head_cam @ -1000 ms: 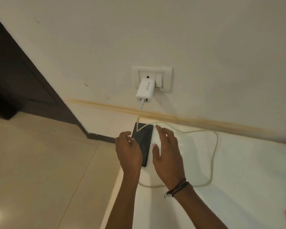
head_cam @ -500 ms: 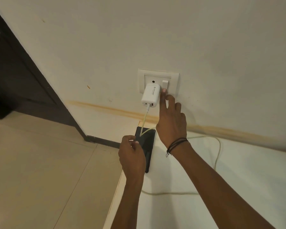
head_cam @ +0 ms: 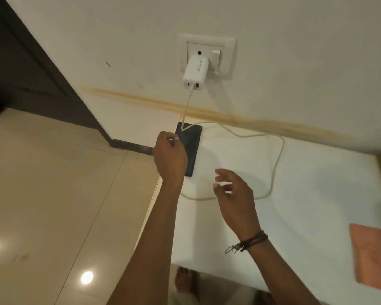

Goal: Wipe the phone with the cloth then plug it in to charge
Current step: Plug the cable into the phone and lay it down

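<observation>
**Phone on the white surface, cable in, my right hand back from the switch**

The black phone (head_cam: 190, 148) lies flat, screen dark, at the left edge of the white surface (head_cam: 317, 194), close to the wall. A pale cable (head_cam: 275, 164) runs from the white charger (head_cam: 195, 72) in the wall socket (head_cam: 207, 55) down to its top end, then loops across the surface. My left hand (head_cam: 169, 155) rests curled over the phone's left edge; whether it actually grips I cannot tell. My right hand (head_cam: 233, 194), which half a second ago pressed the socket's switch, now hovers with fingers spread, touching nothing. The orange cloth (head_cam: 372, 258) lies at the right edge, well apart.
</observation>
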